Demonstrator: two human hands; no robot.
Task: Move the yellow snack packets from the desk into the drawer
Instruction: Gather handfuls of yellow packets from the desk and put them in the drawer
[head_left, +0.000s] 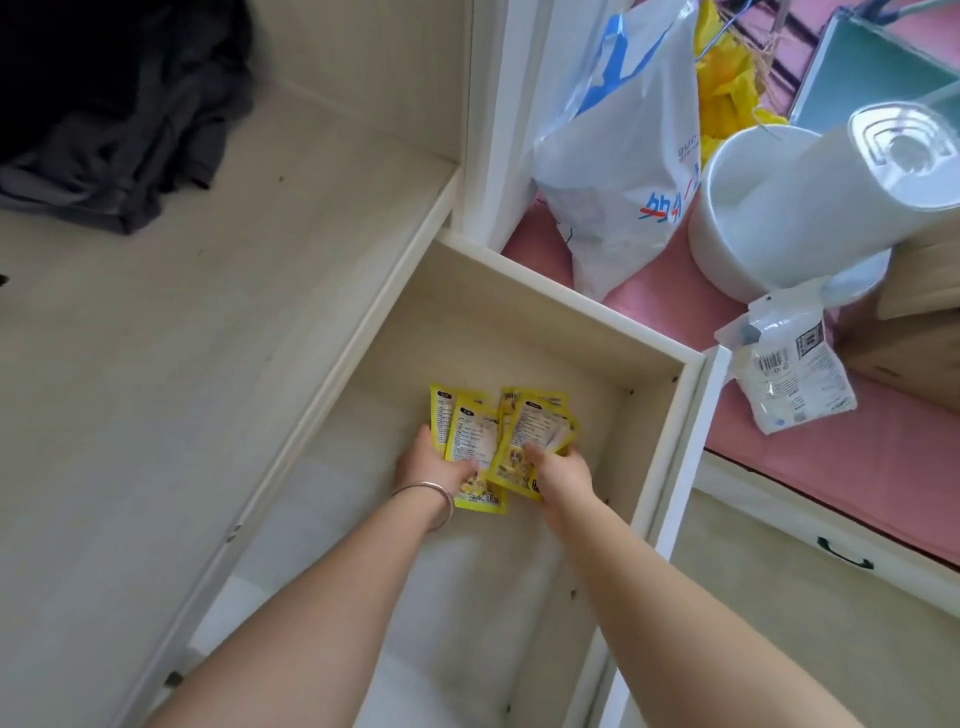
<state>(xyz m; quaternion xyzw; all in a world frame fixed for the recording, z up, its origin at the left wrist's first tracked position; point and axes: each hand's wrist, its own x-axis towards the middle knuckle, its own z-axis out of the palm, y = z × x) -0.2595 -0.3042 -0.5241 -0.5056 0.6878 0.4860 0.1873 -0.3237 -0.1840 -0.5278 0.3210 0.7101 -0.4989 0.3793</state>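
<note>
Both hands (434, 465) (563, 470) gripping yellow snack packets (501, 441), inside open drawer (670, 452)

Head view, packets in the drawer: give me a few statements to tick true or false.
1. Both hands hold yellow snack packets inside the open drawer. True.
2. The left hand has a bare wrist. False: it wears a bracelet.
3. Dark clothing lies on the desk. True.
4. The right hand rests on the white plastic bag. False: it grips packets; that bag stands outside the drawer.
</note>
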